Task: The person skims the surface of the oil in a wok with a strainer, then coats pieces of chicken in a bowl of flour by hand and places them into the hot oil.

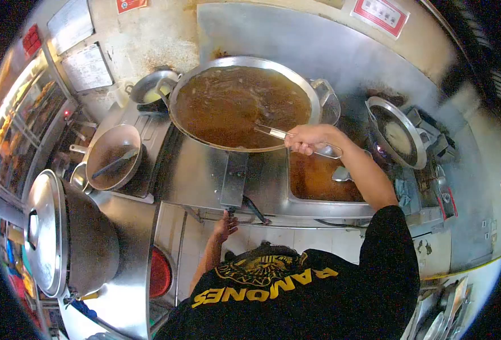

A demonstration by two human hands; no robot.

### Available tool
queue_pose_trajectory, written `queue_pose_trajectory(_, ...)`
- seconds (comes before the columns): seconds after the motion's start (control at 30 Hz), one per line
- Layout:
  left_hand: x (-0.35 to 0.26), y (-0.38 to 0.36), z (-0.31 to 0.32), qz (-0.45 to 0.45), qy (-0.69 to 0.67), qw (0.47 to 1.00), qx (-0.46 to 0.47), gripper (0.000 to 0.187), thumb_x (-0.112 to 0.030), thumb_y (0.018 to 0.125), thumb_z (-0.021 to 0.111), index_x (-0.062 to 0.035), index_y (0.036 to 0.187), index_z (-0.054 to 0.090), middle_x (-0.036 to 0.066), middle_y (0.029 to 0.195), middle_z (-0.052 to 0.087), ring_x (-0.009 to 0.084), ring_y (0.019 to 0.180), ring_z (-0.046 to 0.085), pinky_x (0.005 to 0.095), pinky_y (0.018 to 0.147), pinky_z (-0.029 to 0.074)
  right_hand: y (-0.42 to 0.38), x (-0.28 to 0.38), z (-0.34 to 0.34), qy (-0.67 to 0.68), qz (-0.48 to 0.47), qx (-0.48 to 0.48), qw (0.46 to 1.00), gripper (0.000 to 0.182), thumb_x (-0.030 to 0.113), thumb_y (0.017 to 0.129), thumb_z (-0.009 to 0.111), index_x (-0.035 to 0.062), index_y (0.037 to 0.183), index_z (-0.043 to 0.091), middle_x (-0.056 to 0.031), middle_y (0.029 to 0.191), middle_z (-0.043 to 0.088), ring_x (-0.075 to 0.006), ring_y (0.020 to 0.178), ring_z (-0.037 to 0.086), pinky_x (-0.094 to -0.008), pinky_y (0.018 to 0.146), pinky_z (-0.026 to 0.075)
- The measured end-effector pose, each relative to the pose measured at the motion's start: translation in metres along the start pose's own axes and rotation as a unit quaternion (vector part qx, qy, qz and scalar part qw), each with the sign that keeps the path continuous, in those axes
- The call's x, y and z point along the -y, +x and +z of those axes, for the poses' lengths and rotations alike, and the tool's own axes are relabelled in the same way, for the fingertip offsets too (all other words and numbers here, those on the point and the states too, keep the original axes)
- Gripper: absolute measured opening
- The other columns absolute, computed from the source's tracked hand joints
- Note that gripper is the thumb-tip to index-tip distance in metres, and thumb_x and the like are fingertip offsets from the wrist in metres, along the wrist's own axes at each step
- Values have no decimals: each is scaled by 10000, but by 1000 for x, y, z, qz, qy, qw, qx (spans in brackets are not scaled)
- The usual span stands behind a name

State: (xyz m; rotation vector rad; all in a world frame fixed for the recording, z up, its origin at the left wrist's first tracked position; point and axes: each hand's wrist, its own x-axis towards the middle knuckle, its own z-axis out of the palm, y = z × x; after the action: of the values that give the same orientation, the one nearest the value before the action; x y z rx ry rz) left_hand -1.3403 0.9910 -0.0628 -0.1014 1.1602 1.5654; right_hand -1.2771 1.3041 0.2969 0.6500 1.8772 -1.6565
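Observation:
In the head view, my right hand (307, 139) is closed around a metal utensil with a looped wire handle (277, 133). Its far end dips into the brown liquid of a very large wok (174, 110), which hides the working head. The liquid looks like hot oil, with small bubbles and ripples on its surface. Lower down, my left hand (225, 226) reaches to the stove's front edge. Its fingers meet a small dark knob (230, 210) below an upright metal box (234, 178).
At left stand a pan (113, 148) with a dark-handled tool and a big lidded pot (92, 243). A smaller wok (154, 85) sits behind. To the right are a tray of brown liquid (318, 199) and another wok (395, 133) over a flame.

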Motion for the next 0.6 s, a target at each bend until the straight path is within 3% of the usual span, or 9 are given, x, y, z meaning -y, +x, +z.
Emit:
queue_pose_trajectory(0.1,-1,-1,0,-8,-12,1000,0,576,-559,709,442,-82,1031,420,66,952,503,191,838,472,348,722,396,-11,-7,6,19,-24,56,998,84,134,783,451,68,772,401,56,550,346,10,403,288,-129,312,234)
queue_pose_trajectory(0.23,0,2,-2,-10,-11,1000,0,600,-568,699,448,-67,1029,414,70,958,501,197,851,475,348,731,392,-31,-19,18,46,-29,63,997,105,161,786,461,89,775,385,66,549,320,15,407,278,-123,312,207)
queue_pose_trajectory(0.6,-1,4,-2,-17,-3,1000,-10,628,-560,715,430,-29,1049,427,77,1012,485,221,894,474,354,749,389,-96,-56,39,103,-44,-22,993,136,198,773,468,90,802,391,48,556,324,-6,386,274,-148,295,226)
